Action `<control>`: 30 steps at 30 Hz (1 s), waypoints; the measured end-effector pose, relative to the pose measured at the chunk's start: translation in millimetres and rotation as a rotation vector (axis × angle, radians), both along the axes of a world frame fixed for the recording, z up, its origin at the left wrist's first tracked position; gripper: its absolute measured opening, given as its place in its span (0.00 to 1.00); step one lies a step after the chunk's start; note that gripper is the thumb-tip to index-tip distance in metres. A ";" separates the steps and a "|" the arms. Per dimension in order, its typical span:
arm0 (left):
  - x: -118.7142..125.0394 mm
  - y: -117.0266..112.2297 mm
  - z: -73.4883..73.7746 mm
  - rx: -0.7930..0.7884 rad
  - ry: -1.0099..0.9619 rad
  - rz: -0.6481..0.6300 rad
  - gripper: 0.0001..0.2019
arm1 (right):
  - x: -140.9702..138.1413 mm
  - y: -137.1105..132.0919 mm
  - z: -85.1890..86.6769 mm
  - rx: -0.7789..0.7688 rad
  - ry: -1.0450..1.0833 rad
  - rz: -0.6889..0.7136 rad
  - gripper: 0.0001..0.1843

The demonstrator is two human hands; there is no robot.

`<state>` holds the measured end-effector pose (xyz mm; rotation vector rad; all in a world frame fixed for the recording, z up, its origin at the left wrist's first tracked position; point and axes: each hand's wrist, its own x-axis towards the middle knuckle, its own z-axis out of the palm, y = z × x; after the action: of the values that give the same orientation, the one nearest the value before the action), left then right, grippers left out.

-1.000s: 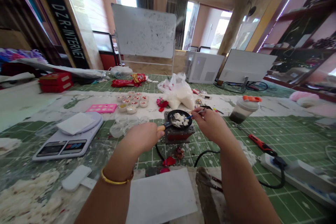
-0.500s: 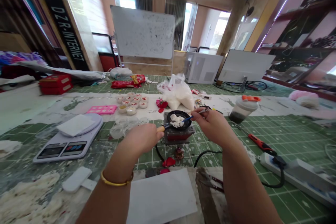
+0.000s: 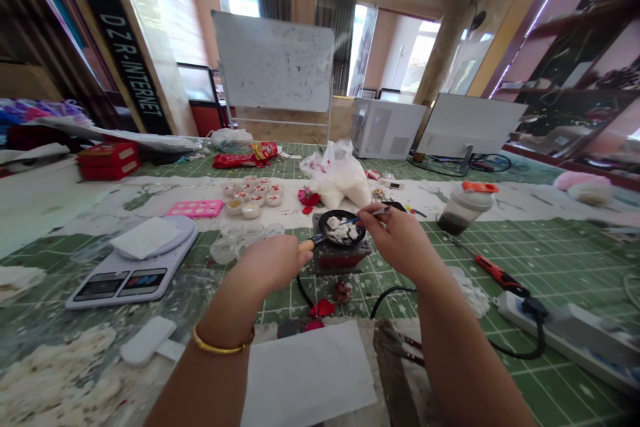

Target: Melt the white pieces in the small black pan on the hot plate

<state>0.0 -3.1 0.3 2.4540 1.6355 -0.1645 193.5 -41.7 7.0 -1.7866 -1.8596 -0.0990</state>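
Observation:
My left hand [image 3: 274, 261] is wrapped round the wooden handle of a small black frying pan [image 3: 326, 240]. The pan rests on a small dark hot plate [image 3: 340, 260] with a reddish front. White lumps [image 3: 342, 229] lie in the pan. Pinched in my right hand [image 3: 393, 233] is a thin stirring tool [image 3: 352, 220] with a blue shaft, its tip in among the lumps; the exact kind of tool is unclear. A clear bag of white material [image 3: 340, 183] stands just behind the pan. Clear plastic cups [image 3: 237, 243] sit left of it.
Filled small cups [image 3: 255, 193] and a pink mold [image 3: 195, 209] lie back left, with a kitchen scale [image 3: 135, 267] nearer. To the right are a shaker bottle [image 3: 465, 207], a screwdriver [image 3: 500, 275] and a power strip [image 3: 565, 333]. White paper [image 3: 310, 373] lies in front.
My right hand has shifted slightly left, moving the tool tip across the pan. The white lumps are more spread out. My left hand keeps its hold on the handle.

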 end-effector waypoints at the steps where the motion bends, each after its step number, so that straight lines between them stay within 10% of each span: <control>1: -0.1 -0.1 -0.1 0.001 0.001 -0.001 0.20 | 0.7 1.3 -0.9 0.008 -0.008 -0.008 0.16; 30: -0.5 -1.6 1.3 -0.016 -0.009 0.001 0.22 | 12.4 4.2 -0.6 -0.064 -0.118 -0.115 0.19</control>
<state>-0.5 -4.7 1.7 2.4388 1.6252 -0.1653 205.9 -37.5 6.4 -1.9703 -1.8583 -0.1936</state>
